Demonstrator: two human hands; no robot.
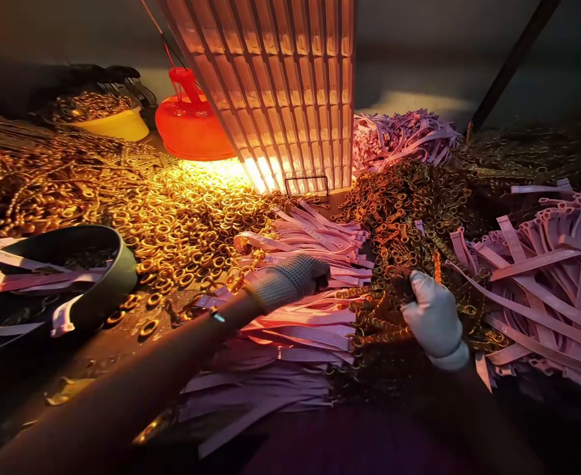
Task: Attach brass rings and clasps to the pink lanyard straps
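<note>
Pinkish straps point(314, 323) lie in a loose row down the middle of the counter point(92, 359), mostly pointing crosswise, with the left hand point(295, 282) right over them. That glove's fingers are curled in, but I honestly can't tell if they're pinching anything. Same deal with the right hand point(433, 316): curled over the metal clips point(409, 204), with whatever's between the fingertips lost in shadow. For handling this stuff, I'd keep the strap ends lined up, take one by its end so the neighbors don't drag, and separate a single clip before lifting, since they look like they'd snag. Room-wise it's tight. Gold rings point(191, 231) pile up on the left, more straps point(542, 264) crowd the right, and the ribbed panel point(280, 79) plus red lamp point(191, 128) close off the far side, so I'd go up rather than sideways and mind the lamp. A strip of counter shows beside the green tub point(126, 264), with a few rings on it; watch that rim with your left forearm. Near edge is too dark to make out.
</note>
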